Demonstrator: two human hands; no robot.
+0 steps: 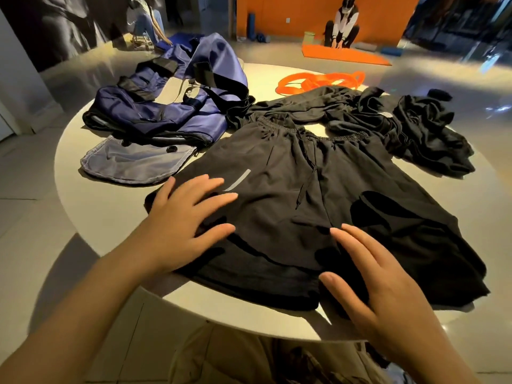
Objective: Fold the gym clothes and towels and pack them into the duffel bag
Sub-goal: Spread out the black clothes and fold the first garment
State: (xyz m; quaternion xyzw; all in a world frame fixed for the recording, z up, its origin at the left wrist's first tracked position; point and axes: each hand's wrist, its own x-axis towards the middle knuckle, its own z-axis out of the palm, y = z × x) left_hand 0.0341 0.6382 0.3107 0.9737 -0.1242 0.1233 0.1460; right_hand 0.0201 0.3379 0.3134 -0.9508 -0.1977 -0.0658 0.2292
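Round table [110, 217] bears duffel bag [171, 106], shorts [291, 189] (both hands flat, left [182, 225], right [379, 284]).

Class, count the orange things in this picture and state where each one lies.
3. An orange strap lies coiled on the round table behind the black clothes; an orange mat lies on the floor beyond; an orange wall stands behind it. Others may be hidden.

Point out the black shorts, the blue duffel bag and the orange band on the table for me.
black shorts [291, 189]: head view, on the front panel beside the drawstring.
blue duffel bag [177, 112]: head view, on its shiny blue side.
orange band [318, 80]: head view, on the middle of the coiled loop.
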